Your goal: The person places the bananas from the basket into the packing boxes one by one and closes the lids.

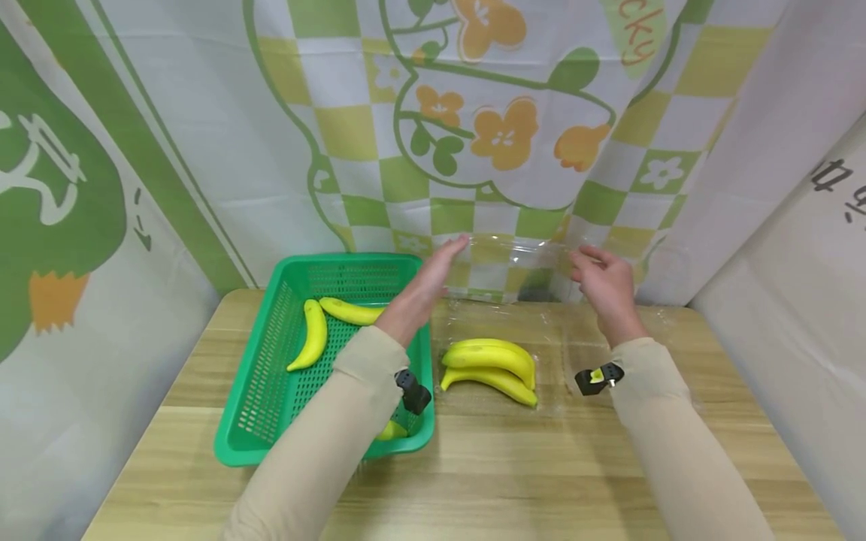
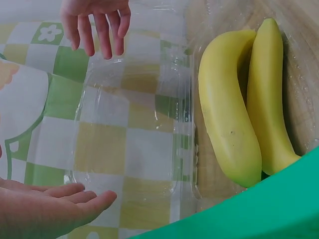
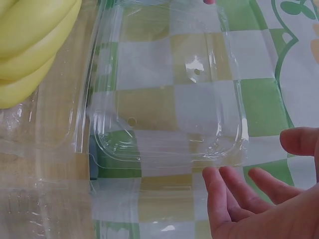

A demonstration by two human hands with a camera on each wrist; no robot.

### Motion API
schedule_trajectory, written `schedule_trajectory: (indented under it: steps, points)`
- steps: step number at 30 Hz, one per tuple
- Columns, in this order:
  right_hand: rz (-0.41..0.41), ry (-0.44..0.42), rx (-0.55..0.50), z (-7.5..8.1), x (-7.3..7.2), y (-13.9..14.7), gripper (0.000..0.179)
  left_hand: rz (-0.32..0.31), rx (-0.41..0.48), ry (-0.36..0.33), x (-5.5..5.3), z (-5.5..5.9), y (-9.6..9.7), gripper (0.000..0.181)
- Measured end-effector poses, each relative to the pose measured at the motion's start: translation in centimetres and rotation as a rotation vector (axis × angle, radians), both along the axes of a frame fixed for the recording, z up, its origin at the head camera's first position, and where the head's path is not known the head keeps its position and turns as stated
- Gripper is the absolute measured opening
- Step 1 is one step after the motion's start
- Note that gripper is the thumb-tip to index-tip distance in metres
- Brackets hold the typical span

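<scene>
A clear plastic clamshell box (image 1: pixel 549 376) lies on the table with yellow bananas (image 1: pixel 490 353) side by side in its base. Its see-through lid (image 2: pixel 127 134) stands raised at the back, in front of the checked cloth. My left hand (image 1: pixel 422 289) is at the lid's left edge, fingers extended, as the left wrist view also shows. On the opposite side, my right hand (image 1: pixel 605 285) has its fingertips (image 3: pixel 212 174) right at the lid's edge. The right thumb (image 3: pixel 299 141) is held apart from those fingers.
Left of the box stands a green basket (image 1: pixel 325 258), holding a curved banana (image 1: pixel 313 334), another banana (image 1: pixel 348 311) and a partly hidden one (image 1: pixel 392 430) under my left arm. More clear plastic (image 1: pixel 609 330) lies right of the box. A patterned cloth (image 1: pixel 379 135) hangs behind the wooden table (image 1: pixel 514 481).
</scene>
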State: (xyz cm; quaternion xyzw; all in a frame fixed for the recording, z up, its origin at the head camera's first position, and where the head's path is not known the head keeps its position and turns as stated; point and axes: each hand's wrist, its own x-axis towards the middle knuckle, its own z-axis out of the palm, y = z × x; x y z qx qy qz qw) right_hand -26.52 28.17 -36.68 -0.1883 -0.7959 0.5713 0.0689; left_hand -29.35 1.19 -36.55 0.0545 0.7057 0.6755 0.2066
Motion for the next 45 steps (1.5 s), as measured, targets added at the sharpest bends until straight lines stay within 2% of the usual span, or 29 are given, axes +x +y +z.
schedule_trajectory:
  steps: [5, 7, 14, 21, 25, 28, 31, 34, 37, 40, 45]
  points:
    - [0.011, -0.005, -0.010, 0.3, -0.2, -0.2, 0.059, 0.102, 0.005, -0.017, -0.1, 0.2, 0.0, 0.085]
    - [0.014, -0.016, -0.006, 0.3, -0.2, -0.3, 0.059, 0.125, 0.007, -0.028, -0.3, 0.2, 0.1, 0.086]
    - [0.021, -0.028, -0.014, 0.6, -0.4, -0.3, 0.061, 0.051, 0.033, -0.027, -0.8, 0.0, 0.3, 0.071]
    - [0.032, -0.012, -0.034, 0.9, -0.4, -0.4, 0.062, 0.054, 0.070, -0.012, -0.7, 0.2, 0.3, 0.070]
    - [0.020, 0.029, -0.058, 0.8, -0.5, -0.3, 0.063, 0.061, 0.099, 0.004, -0.7, 0.2, 0.3, 0.068]
    - [0.008, 0.060, -0.072, 0.6, -0.3, 0.0, 0.064, 0.077, 0.084, 0.010, -0.5, 0.3, 0.3, 0.068]
    - [-0.016, 0.070, -0.034, 0.3, 0.3, 0.4, 0.062, 0.110, 0.017, 0.009, -0.2, 0.5, 0.3, 0.071]
    - [-0.055, 0.073, 0.039, -0.3, 1.6, 0.7, 0.056, 0.151, -0.088, 0.001, 0.3, 0.8, 0.2, 0.071]
    - [-0.074, 0.082, 0.068, -1.1, 3.2, 0.8, 0.050, 0.126, -0.227, 0.021, 1.1, 1.2, 0.1, 0.068]
    - [-0.077, 0.078, 0.104, -2.1, 5.1, 0.7, 0.044, 0.017, -0.408, 0.079, 2.3, 1.3, -0.2, 0.060]
    - [-0.045, 0.024, 0.220, -4.2, 7.8, 0.5, 0.034, -0.253, -0.697, 0.211, 4.2, 0.9, -0.3, 0.055]
